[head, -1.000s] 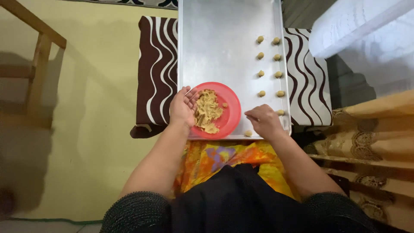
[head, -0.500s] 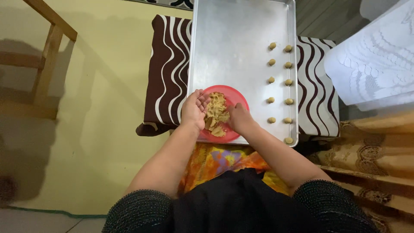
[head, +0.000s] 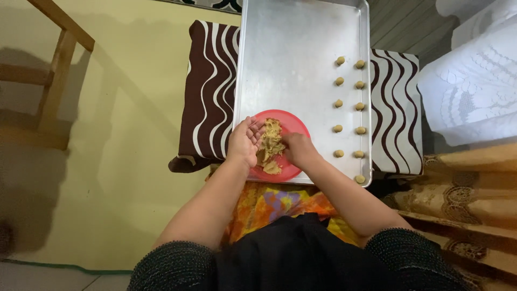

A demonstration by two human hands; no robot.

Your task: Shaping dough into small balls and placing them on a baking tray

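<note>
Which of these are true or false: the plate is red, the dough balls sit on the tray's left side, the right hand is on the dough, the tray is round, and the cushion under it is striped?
1. The plate is red. True.
2. The dough balls sit on the left side of the tray. False: two columns along its right side.
3. The right hand is on the dough. True.
4. The tray is round. False: rectangular metal.
5. The cushion is striped. True: wavy brown and white.
6. The left hand holds a spoon. False: its palm is empty.
</note>
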